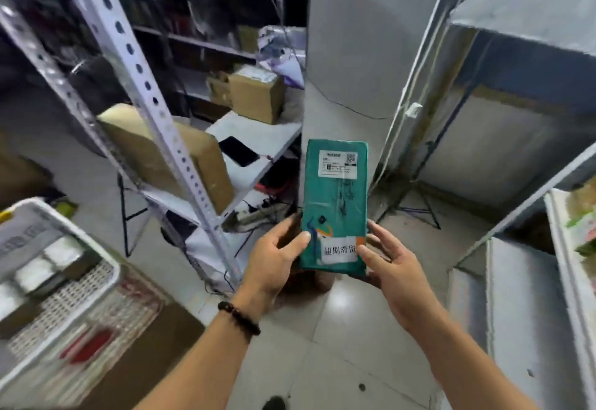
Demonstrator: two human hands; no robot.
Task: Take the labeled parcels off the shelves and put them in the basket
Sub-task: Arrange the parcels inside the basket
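The teal parcel (pixel 335 203) is held upright in mid-air over the tiled floor (pixel 338 338), between two shelf units and clear of both. A white shipping label is on its upper front face and a second white sticker on its lower front.

Left grip (pixel 277 258): pinching the parcel's lower left edge, thumb on the front face, fingers behind. A dark bead bracelet (pixel 238 317) is on this wrist.

Right grip (pixel 390 267): pinching the lower right corner, thumb on the front beside the sticker, fingers reaching behind and under.

The white mesh basket (pixel 106 258) is at lower left, well apart from the parcel, and holds white and brown packets.

A cardboard box (pixel 200 164) lies on the left metal shelf (pixel 154 113). Behind it, a black phone (pixel 238 151) lies on a white bench (pixel 258 134).
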